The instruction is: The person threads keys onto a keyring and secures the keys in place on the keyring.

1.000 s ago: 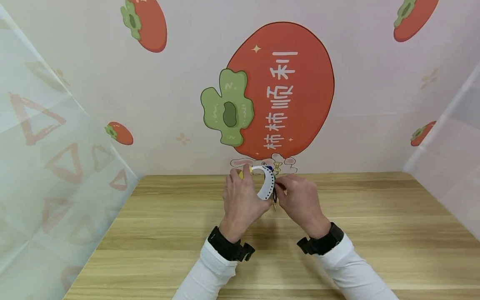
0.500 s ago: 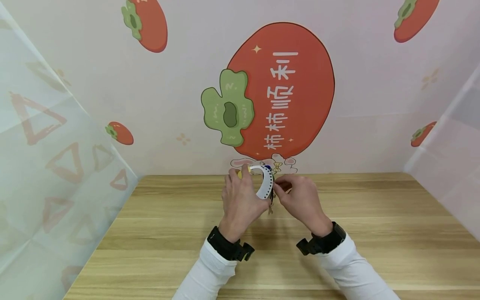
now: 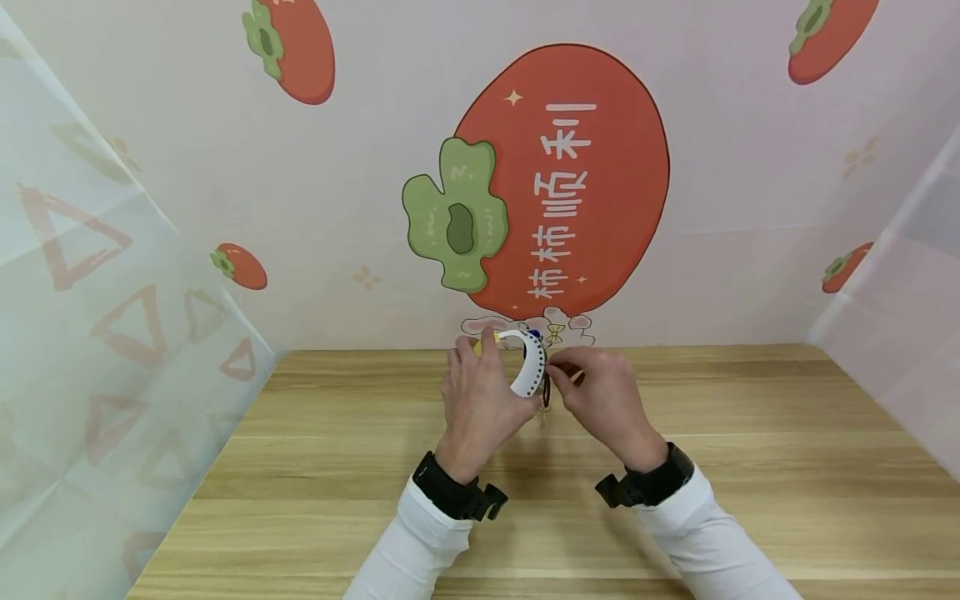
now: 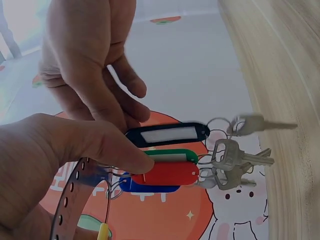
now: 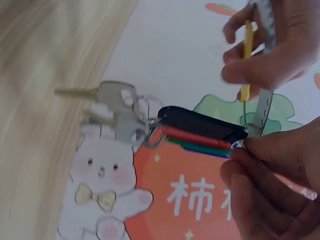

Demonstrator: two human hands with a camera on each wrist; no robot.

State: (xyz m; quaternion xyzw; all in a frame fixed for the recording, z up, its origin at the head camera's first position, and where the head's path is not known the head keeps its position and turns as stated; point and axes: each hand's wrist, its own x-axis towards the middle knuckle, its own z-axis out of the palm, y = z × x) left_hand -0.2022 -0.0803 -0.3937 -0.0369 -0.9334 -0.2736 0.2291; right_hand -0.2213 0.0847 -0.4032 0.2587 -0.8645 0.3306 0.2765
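Note:
My left hand (image 3: 483, 400) holds a white curved band (image 3: 532, 367) with a row of small holes along its edge. A thin wire with a yellow sleeve (image 5: 247, 45) runs beside the band, near the left fingers. Thumb and fingers of my right hand (image 3: 603, 400) pinch at the ring end of a black key tag (image 4: 200, 131), close to the band. Green (image 4: 192, 156), red (image 4: 180, 174) and blue (image 4: 150, 188) key tags hang together with it. Metal keys (image 4: 245, 158) dangle from the tags' other ends by small rings. The left thumb overlaps the red tag in the left wrist view.
Below the hands lies a wood-grain table (image 3: 337, 483). A backdrop (image 3: 720, 275) printed with red persimmons and rabbits stands at its back edge. Pale patterned sheets (image 3: 75, 350) flank the table. Each wrist wears a black camera strap (image 3: 450, 487).
The band has shifted slightly to the left in my left hand. My right hand stays at the band's edge with small finger movements, and the hanging tag and keys swing a little.

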